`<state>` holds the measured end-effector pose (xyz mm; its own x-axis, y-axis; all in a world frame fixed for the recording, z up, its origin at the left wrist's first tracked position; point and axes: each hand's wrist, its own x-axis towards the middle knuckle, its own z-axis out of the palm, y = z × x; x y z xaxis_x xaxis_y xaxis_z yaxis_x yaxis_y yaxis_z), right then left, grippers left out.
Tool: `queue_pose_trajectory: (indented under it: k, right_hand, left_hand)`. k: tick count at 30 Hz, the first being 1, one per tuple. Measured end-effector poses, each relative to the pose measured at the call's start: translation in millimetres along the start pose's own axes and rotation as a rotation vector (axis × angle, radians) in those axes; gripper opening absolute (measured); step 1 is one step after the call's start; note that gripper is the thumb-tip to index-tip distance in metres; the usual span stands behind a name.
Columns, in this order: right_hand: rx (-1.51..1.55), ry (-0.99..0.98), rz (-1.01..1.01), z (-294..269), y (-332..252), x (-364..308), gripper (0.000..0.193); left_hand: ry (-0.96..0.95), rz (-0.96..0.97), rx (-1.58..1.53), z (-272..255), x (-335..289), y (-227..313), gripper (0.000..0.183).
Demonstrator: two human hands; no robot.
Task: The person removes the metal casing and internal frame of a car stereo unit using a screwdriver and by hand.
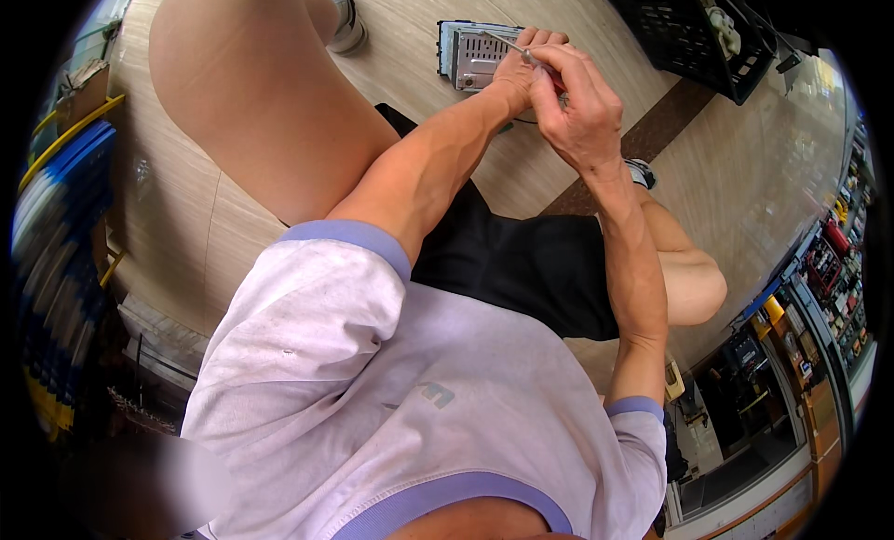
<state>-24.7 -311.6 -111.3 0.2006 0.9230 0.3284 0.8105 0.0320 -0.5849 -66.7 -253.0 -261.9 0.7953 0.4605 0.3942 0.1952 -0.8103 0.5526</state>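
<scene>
Vented metal unit: on the floor, my left hand at its right end, likely steadying it; that grip's closure I cannot tell. My right grip encloses a screwdriver, slanted over it, likely for control.

Open floor left of metal unit; black crate blocks upper right.

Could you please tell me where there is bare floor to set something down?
Bare floor lies between the dark strip and the right shelves, and between the left shoe and metal box. Crowded: around the box, with left hand, right hand and screwdriver there.
</scene>
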Motion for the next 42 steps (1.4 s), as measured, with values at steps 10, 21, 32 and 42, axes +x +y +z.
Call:
queue_pose_trajectory:
  k: [10, 21, 32, 42]
  right_hand:
    - [0.008, 0.016, -0.023, 3.5, 1.6, -2.5, 0.023]
    - [0.004, -0.005, -0.025, 4.4, 2.4, 1.6, 0.023]
    - [0.005, 0.006, -0.033, 5.6, 1.7, 1.7, 0.022]
    - [0.010, 0.004, -0.019, 5.3, 1.0, 2.3, 0.022]
  left_hand:
    - [-0.041, -0.017, -0.002, 0.8, -2.6, 0.2, 0.026]
    - [-0.031, -0.011, 0.024, 2.7, -0.3, -3.9, 0.027]
    - [-0.001, -0.014, -0.007, 0.2, 0.0, -1.6, 0.026]
    - [-0.007, -0.009, -0.024, 2.1, -1.1, -5.4, 0.028]
